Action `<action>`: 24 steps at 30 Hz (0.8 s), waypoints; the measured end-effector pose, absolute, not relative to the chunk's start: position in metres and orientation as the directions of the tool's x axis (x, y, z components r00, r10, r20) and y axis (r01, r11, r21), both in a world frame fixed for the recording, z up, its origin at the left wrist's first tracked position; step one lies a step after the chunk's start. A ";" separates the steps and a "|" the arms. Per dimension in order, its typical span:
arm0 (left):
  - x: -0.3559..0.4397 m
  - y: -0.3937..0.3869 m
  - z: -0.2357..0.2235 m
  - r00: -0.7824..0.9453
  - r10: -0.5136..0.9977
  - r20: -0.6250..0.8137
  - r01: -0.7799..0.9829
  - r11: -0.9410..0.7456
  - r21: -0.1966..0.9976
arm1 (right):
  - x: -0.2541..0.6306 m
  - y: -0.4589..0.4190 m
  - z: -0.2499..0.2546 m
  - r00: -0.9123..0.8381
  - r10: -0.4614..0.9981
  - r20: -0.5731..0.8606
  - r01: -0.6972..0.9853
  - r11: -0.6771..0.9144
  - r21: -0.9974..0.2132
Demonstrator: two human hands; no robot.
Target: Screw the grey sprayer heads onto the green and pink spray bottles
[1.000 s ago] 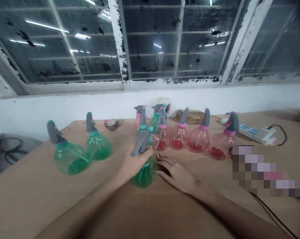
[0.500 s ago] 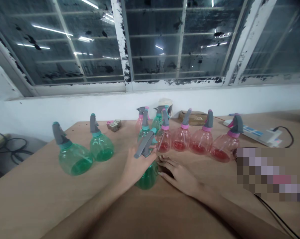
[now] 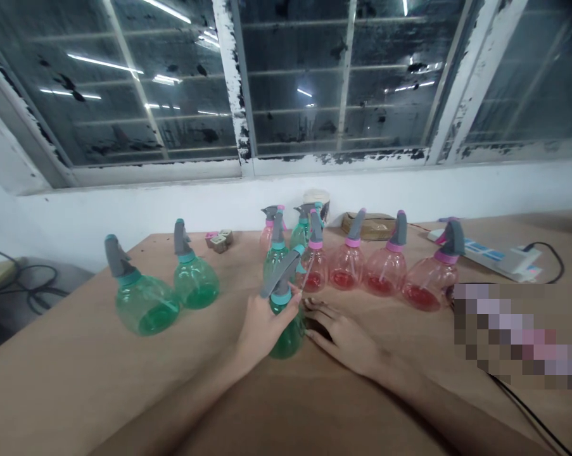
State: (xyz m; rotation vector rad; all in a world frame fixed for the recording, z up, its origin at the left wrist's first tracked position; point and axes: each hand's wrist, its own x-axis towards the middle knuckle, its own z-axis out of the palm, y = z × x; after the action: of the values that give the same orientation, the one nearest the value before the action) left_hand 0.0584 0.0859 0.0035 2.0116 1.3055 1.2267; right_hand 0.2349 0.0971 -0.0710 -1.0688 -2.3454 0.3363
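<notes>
A clear green spray bottle (image 3: 287, 342) with a grey trigger head stands in front of me, with green liquid inside. My left hand (image 3: 266, 323) is closed around it just below the teal collar. My right hand (image 3: 345, 339) lies on the table to its right, fingers stretched out and apart, the tips close to its side; I cannot tell whether they touch it. Directly behind is another green spray bottle (image 3: 275, 258), partly hidden. Two more green bottles, one nearer (image 3: 146, 310) and one farther (image 3: 196, 285), stand to the left.
Several pink spray bottles (image 3: 384, 272) with red liquid line up at right. Farther back are a pink bottle (image 3: 266, 235), a green one (image 3: 299, 234), small blocks (image 3: 219, 240) and a cardboard box (image 3: 368, 225). A power strip (image 3: 489, 253) lies right, near a blurred-out patch.
My left hand has shifted slightly lower on the green bottle, so its teal collar now shows. The bottle's head has swung a little to the right. My right hand stays put.
</notes>
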 end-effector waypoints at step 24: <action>0.059 0.084 0.003 0.138 0.887 0.440 0.543 -0.439 0.715 | 0.235 0.099 -0.073 -0.553 0.757 0.350 0.640 0.654 -0.404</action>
State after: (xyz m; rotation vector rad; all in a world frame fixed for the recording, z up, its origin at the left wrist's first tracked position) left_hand 0.0592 0.0844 0.0028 2.0377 1.3752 1.2198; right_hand 0.2353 0.0987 -0.0733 -1.0866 -2.3745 0.3141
